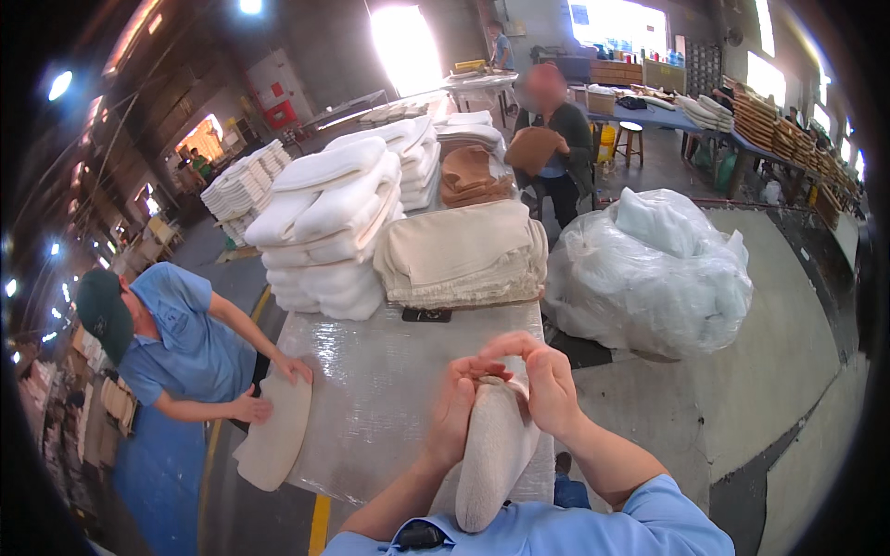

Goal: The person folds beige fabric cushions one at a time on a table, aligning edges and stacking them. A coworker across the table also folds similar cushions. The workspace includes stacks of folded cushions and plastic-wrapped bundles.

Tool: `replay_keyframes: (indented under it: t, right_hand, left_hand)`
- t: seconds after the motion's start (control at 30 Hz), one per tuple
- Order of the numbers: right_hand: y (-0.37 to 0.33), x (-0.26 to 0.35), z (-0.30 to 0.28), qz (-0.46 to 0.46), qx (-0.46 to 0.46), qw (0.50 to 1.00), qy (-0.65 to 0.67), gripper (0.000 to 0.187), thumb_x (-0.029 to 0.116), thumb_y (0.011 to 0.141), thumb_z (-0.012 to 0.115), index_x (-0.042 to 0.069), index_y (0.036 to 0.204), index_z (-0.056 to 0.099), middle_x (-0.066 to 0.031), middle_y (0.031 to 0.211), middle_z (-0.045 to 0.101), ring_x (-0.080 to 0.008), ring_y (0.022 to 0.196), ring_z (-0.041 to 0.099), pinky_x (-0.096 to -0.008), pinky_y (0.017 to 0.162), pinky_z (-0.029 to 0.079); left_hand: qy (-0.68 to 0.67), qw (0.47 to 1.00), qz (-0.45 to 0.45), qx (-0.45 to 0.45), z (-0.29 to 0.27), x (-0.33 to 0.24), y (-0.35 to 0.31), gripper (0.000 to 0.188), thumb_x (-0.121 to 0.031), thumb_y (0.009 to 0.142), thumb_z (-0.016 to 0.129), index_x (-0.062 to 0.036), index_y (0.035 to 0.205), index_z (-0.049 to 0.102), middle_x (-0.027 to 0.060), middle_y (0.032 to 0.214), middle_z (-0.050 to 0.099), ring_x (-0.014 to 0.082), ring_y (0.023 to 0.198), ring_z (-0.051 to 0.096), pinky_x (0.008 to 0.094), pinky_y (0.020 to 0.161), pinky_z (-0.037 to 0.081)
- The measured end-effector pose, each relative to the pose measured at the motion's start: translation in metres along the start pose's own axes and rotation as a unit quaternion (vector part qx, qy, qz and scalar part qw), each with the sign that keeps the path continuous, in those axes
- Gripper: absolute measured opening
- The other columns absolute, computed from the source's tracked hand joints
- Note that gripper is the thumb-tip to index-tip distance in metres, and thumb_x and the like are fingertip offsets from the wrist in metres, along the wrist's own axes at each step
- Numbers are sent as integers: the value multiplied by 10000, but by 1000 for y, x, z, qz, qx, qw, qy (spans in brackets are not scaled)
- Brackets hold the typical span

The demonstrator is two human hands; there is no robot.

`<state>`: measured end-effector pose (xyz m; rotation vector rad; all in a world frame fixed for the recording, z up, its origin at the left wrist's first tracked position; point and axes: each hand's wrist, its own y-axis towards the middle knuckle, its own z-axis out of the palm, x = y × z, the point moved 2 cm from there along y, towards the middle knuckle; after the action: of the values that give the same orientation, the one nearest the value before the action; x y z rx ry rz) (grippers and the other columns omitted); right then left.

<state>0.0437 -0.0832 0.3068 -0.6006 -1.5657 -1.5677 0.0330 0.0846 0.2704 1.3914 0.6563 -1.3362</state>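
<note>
A long cream padded fabric piece (493, 454), perhaps a cushion cover, lies tilted against my front with its rounded end toward me. My left hand (452, 408) curls around the left side of its far end. On the other side, my right hand (549, 385) grips the same end, its fingers bent over the top toward the left hand. Between the fingers, the edge of the fabric is partly hidden. Beyond my hands, a folded stack of cream fabric covers (464, 250) rests on the plastic-covered table (371, 398).
White padded pieces (324, 213) are piled at the table's far left, beside brown covers (476, 176). A black flat object (426, 315) lies before the cream stack. A large clear plastic bag (649, 278) stands right. One co-worker (176, 324) handles a cream panel (278, 426); another (556, 139) holds a brown piece.
</note>
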Motion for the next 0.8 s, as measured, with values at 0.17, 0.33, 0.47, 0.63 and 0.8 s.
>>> replay_keyframes:
  t: [0.17,0.33,0.47,0.63,0.8]
  right_hand:
    - [-7,10,6,-96,40,995,-10,764,587,1152,343,-32,947,742,-166,917,748,-261,849,734,-381,809,586]
    - [-7,15,3,-108,50,992,-43,777,596,1149,338,-11,868,734,-154,836,739,-260,739,727,-363,730,589]
    - [-8,17,0,-93,63,990,-80,761,600,1144,348,31,798,715,-97,746,720,-229,674,713,-332,646,558]
    - [4,19,-4,-52,169,982,-60,591,437,1151,471,39,786,711,-68,714,703,-229,650,697,-341,615,535]
    - [11,24,-3,-11,198,979,-49,493,384,1135,528,17,875,731,-85,732,710,-239,671,707,-352,645,554]
  left_hand:
    - [-90,990,-63,-94,13,8,-13,413,-362,1197,328,-61,1460,432,124,1342,599,155,1125,621,296,933,526]
    - [-73,989,-85,-98,19,10,-13,368,-254,1186,404,-67,1500,446,114,1286,617,146,1113,616,303,938,527]
    - [-57,991,-56,-104,23,16,-14,351,-165,1156,514,-68,1493,489,93,1161,648,128,1039,624,293,899,528]
    - [-31,992,-32,-117,31,16,-19,373,-156,1140,562,-68,1498,498,55,1041,643,112,953,619,269,849,522]
    - [-5,992,-110,-66,12,10,-3,414,-257,1173,479,-65,1540,464,67,1106,638,133,1024,621,298,938,520]
